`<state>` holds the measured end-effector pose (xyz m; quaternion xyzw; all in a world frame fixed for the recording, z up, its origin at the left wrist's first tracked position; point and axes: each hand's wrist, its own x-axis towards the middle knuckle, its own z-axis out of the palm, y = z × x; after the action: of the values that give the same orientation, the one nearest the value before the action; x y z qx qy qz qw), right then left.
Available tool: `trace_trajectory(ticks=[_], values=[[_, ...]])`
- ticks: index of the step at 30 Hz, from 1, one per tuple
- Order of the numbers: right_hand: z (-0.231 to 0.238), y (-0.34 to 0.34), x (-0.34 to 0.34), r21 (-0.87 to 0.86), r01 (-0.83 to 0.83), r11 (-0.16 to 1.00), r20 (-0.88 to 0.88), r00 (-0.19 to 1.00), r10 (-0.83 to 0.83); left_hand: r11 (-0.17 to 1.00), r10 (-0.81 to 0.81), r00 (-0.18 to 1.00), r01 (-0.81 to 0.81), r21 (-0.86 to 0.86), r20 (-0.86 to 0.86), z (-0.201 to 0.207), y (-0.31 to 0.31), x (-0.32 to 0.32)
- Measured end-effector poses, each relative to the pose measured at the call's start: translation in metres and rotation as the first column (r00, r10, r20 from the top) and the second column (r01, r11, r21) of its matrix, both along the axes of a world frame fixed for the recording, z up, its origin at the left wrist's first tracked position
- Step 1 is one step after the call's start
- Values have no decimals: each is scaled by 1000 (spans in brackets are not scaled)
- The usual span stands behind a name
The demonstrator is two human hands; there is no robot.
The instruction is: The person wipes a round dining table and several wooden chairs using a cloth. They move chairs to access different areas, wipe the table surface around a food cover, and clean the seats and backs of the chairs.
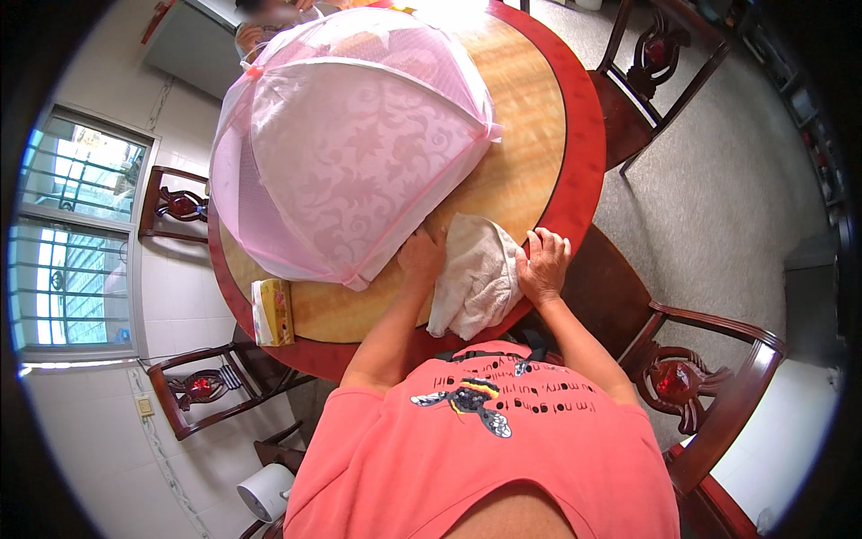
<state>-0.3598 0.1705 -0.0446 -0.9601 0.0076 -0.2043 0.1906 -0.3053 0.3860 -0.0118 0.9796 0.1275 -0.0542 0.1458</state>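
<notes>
Covering: seemingly done, pink cover (350,162) over tabletop (537,126); cloth (476,283) unfolded
Left hand (422,256): grip unclear (cover's near edge)
Right hand (542,267): half-open against cloth

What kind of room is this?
Probably a dining room, maybe in a home: there's a big round table, a pink cover on it like the ones that keep food clean, and wooden chairs around it.

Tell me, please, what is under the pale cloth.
The round table lies beneath; its yellow top and red rim show around the pale cloth, but the patch it covers cannot be seen.
</notes>
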Motion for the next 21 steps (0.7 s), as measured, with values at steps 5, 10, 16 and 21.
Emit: trace_trajectory(ticks=[5, 10, 16, 21], values=[[-3, 0, 1, -23, -6, 1000, 23, 1000, 6, 999, -32, 996, 29, 42, 84, -10, 4, -2], [-1, 0, 1, -29, -6, 1000, 17, 1000, 6, 993, -60, 983, 40, 114, 173, -14, 4, 0], [-4, 1, 0, -35, 4, 999, 23, 1000, -3, 999, -19, 998, 16, 38, 64, -11, 5, 0], [-2, 1, 0, -42, -5, 999, 31, 999, 7, 1000, -3, 999, 3, -2, 44, -14, 6, -3]])
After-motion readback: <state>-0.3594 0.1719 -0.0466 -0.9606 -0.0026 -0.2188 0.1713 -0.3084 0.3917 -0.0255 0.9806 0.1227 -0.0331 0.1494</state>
